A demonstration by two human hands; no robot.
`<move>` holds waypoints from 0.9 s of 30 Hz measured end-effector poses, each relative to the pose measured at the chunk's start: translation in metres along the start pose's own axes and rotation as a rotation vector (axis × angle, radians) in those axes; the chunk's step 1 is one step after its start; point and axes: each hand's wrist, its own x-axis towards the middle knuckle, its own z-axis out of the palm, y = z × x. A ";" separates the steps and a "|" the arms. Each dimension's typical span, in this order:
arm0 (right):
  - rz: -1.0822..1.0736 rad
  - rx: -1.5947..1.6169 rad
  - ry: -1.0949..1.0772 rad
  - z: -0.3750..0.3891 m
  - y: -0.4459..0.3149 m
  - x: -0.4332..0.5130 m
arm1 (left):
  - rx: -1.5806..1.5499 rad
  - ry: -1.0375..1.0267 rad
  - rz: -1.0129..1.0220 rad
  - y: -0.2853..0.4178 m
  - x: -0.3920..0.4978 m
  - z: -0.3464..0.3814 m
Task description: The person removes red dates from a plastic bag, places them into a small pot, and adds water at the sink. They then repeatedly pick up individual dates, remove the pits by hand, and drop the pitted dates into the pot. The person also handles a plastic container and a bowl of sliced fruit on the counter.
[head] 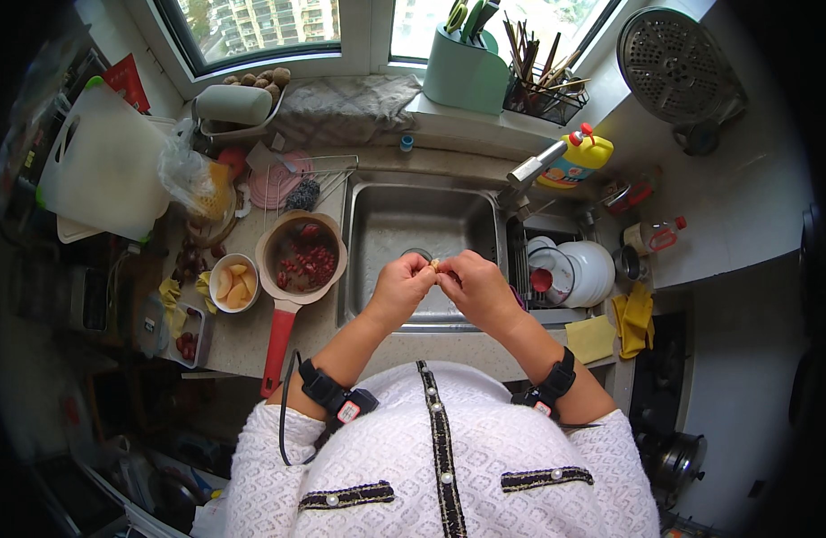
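Observation:
Over the front part of a stainless steel sink (423, 202), my left hand (405, 281) and my right hand (478, 286) meet at the fingertips. Between them they pinch a small pale yellowish piece of food (435, 263), too small to name. Left of the sink stands a saucepan (304, 259) holding red beans and red dates in liquid, its red handle (278, 350) towards me. A white bowl (233, 283) of peeled, pale fruit pieces is beside it. Farther left, a plastic container (196, 336) holds dark red dates.
White plates (587, 274) stand in a dish rack right of the sink, below the faucet (537, 163). A yellow bottle (577, 158) is behind them. A green knife block (465, 74) stands on the sill. Yellow cloths (633, 321) lie at right; a cutting board (107, 161) leans at left.

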 end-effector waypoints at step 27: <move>-0.301 -0.316 -0.067 0.011 0.016 -0.010 | -0.243 -0.261 -0.260 0.001 0.000 -0.009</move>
